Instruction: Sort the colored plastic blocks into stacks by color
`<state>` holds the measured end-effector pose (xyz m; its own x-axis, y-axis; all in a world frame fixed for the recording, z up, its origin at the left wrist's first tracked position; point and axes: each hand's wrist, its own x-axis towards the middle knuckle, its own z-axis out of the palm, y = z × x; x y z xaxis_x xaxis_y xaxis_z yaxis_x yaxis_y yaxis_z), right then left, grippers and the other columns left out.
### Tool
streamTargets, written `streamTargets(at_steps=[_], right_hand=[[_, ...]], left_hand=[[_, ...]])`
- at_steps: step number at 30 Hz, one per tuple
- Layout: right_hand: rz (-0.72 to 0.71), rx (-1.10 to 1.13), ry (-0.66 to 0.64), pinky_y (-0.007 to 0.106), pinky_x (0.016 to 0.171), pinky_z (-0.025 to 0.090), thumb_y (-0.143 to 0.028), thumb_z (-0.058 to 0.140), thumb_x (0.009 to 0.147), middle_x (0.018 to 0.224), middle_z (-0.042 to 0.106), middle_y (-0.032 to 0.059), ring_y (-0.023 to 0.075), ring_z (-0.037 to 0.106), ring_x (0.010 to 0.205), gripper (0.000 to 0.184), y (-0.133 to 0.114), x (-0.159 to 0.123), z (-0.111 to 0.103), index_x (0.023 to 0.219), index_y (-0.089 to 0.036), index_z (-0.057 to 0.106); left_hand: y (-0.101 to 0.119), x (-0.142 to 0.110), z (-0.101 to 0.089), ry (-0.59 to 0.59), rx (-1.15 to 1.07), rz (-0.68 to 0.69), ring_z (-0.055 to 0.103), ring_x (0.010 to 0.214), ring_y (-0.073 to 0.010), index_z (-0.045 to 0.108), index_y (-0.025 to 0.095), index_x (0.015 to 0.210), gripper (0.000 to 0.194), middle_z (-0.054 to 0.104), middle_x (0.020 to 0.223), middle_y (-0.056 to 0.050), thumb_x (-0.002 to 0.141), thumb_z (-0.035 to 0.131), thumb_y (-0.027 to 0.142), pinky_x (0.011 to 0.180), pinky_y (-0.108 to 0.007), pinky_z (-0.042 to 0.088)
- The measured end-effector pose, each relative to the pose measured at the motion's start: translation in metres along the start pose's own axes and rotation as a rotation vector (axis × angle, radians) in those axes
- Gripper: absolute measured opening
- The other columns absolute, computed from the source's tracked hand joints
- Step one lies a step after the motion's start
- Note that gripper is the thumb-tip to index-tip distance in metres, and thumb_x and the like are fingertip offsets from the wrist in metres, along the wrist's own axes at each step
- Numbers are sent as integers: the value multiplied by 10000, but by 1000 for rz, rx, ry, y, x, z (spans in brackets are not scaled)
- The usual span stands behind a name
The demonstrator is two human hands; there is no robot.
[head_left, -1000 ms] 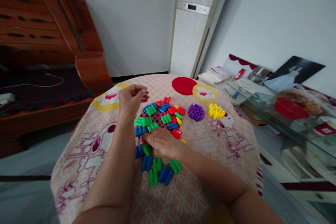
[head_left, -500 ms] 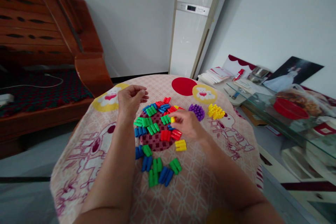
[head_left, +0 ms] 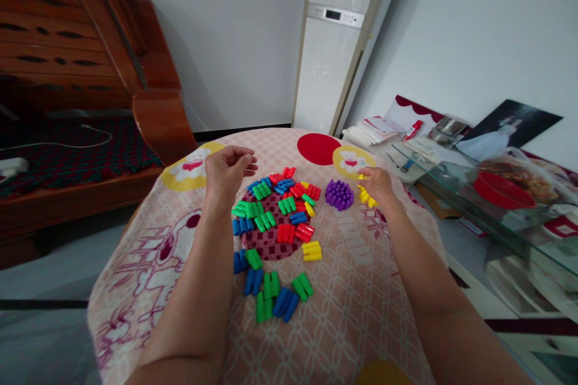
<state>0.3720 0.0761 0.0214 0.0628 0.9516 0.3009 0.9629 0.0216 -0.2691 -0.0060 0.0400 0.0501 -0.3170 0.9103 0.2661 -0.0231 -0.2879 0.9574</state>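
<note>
Over the left part of the table, my left hand [head_left: 229, 173] hovers with loosely bent fingers apart and nothing visible in them. My right hand [head_left: 379, 185] is at the cluster of upright yellow plastic pegs [head_left: 369, 199], partly covering it. Its thumb and fingertips close around a yellow peg [head_left: 362, 177]. Just left of it stands a tight cluster of purple pegs [head_left: 339, 194]. Between my hands lie small groups of green pegs [head_left: 264, 221], red pegs [head_left: 286, 233] and blue pegs [head_left: 298, 217]. A single yellow piece [head_left: 309, 209] lies among them.
A patterned cloth covers the round table [head_left: 352, 313]. Nearer me lie more blue pieces [head_left: 285, 304] and green pieces [head_left: 302, 286]. A glass shelf [head_left: 445, 177] with a red bowl [head_left: 503, 190] stands at right. A wooden bench [head_left: 156, 111] is at left.
My right hand has moved right from the mixed pieces to the yellow cluster, uncovering pieces in the middle. My left hand has stayed in nearly the same place.
</note>
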Motion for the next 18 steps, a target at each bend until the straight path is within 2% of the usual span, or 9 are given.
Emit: streamTargets(at_steps=[3,7,10,14,18], right_hand=[[-15,-120,-45,359,966,504,-166,651,801,1093,766,142,254,700,1044,303,2,-3,7,1073,-154,785],[-82,-210,-87,367,993,485,-144,622,827,1066,771,136,263,675,1077,251,2,-8,7,1001,-160,802],[-120,-227,-58,375,1009,470,-140,602,845,1091,764,135,259,657,1095,277,-7,-9,5,1047,-155,790],[-250,-171,-19,394,1034,442,-171,543,901,1104,755,130,250,646,1089,283,-48,-12,5,1068,-149,770],[-415,-111,-145,351,1004,438,-179,468,953,1104,747,157,245,657,1094,316,-102,-13,19,1073,-132,756]], left_hand=[[0,0,-1,7,5,1,646,563,-112,659,144,800,155,687,692,-24,683,676,245,543,-208,545],[-2,1,-2,1,-4,17,649,565,-113,664,141,799,166,686,688,-25,682,677,258,537,-206,544],[-3,1,-2,3,-9,21,650,565,-114,663,144,794,165,687,688,-25,680,679,262,528,-203,543],[-1,0,1,6,6,12,649,566,-117,664,141,799,170,687,690,-27,682,679,263,535,-210,546],[0,-1,2,-9,15,10,648,568,-119,663,142,800,163,686,691,-26,687,680,257,542,-218,549]])
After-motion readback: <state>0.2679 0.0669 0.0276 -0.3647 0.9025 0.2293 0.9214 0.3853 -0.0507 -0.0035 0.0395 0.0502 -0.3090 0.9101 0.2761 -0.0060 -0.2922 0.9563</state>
